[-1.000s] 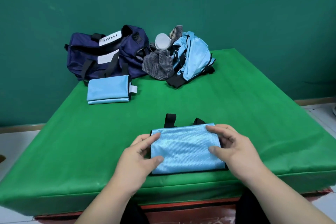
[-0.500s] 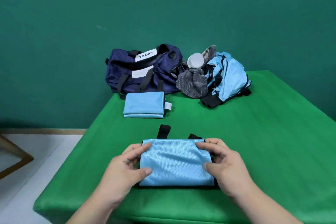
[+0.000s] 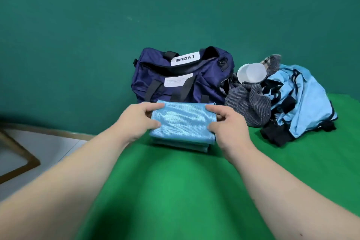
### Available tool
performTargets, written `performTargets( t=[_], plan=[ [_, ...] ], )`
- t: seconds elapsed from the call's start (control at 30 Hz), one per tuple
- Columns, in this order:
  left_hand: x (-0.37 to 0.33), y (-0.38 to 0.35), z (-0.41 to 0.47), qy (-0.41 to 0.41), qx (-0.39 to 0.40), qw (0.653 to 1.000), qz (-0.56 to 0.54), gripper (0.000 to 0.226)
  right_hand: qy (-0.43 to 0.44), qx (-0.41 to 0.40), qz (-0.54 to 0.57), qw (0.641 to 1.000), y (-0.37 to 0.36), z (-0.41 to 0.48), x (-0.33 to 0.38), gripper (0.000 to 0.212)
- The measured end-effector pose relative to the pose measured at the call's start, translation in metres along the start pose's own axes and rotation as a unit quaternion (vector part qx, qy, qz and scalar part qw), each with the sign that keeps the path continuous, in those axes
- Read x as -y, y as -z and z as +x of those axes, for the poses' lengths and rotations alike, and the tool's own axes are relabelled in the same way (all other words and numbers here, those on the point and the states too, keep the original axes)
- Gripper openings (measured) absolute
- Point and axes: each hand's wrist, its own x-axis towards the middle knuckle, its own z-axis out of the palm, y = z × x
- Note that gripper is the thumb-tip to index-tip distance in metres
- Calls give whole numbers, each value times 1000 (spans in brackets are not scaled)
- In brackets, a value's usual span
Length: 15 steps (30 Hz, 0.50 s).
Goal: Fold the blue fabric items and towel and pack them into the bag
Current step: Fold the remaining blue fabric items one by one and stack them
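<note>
On green counter, two grips are holding a folded cloth by the bag

On the counter (image 3: 175, 191), just in front of the navy bag (image 3: 175, 84), a person is holding a folded light-blue cloth (image 3: 183, 122) with both bare arms stretching forward. The left grip (image 3: 136, 121) is pinching the cloth's left edge, with fingers curling over the top and the thumb pressing in from the near side. The right grip (image 3: 228, 128) is clamping the right edge the same way. Both grips are closing tightly around the fold.

The cloth is lying flat over a second folded blue piece (image 3: 181, 146), whose edges are showing beneath it. Whether the two are touching is not clear.

Behind them the bag is standing against the green wall (image 3: 116, 25). Its top is appearing to gape open, and a white label on it is reading LVQUE upside down. To the bag's right a grey striped towel (image 3: 247, 103) is slumping in a heap, with a white cup (image 3: 252, 74) lying on its side above it. Further right, a crumpled light-blue garment (image 3: 307, 103) with black trim is sprawling against the towel. At far left, pale floor (image 3: 29, 142) and a wooden frame (image 3: 21, 167) are showing beyond the counter.
</note>
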Motion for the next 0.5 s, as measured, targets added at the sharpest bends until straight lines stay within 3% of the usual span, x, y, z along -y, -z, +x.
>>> performTargets(
  t=[0.17,0.5],
  plan=[
    [14,-2,47,5,25,999,34,54,43,13,-132,990,-20,33,-9,55],
    [32,-7,55,4,81,996,37,52,76,25,-172,982,-15,22,-32,56]
  ],
)
